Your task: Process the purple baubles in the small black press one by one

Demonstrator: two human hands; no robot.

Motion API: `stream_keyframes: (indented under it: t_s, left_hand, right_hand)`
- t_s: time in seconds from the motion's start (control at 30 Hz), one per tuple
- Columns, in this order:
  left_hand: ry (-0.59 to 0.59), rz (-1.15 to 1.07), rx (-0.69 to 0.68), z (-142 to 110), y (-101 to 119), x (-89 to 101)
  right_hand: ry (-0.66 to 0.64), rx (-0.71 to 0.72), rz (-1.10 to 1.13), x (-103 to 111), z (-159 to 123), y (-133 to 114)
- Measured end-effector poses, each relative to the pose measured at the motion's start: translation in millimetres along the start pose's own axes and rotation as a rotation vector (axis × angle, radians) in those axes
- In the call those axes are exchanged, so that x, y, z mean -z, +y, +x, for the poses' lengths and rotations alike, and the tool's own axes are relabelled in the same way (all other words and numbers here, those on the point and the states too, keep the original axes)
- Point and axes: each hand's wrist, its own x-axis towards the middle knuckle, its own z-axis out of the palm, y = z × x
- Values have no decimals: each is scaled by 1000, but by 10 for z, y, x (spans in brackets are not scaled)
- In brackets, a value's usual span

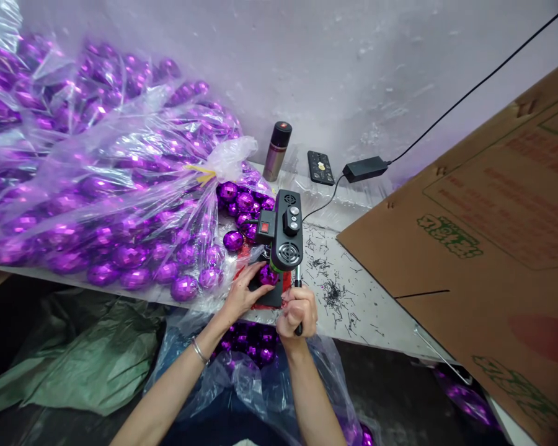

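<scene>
Purple ball (270,275), faceted and shiny, sits beneath the head of a black press (287,232), over its dark base plate (273,298), near the front edge of the pale desk (376,319); the left hand (245,290) has its grip on the ball, thumb and forefinger about it, though I cannot tell how firmly; the right hand (298,313) has its grip closed round the black lever handle (299,328); just behind the press lie loose balls (234,240); to the left a big clear bag (121,155), gathered with a yellow tie (202,173), bulges with more of the same purple balls; below the desk edge a second clear bag (251,384) spreads before the person, with purple balls in its opening; a cardboard box (483,235) leans in from the right, its contents hidden; between it and the press black pins (333,292) are strewn; behind stand or lie a dark-capped bottle (277,152), a phone (320,168) and a power adapter (366,168).
</scene>
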Motion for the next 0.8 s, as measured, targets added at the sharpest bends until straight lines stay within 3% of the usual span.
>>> stream_keyframes:
  t_s: [0.8]
  left_hand:
    - [17,36,-32,-2,-60,-37]
  right_hand:
    - [16,62,-3,-17,-29,68]
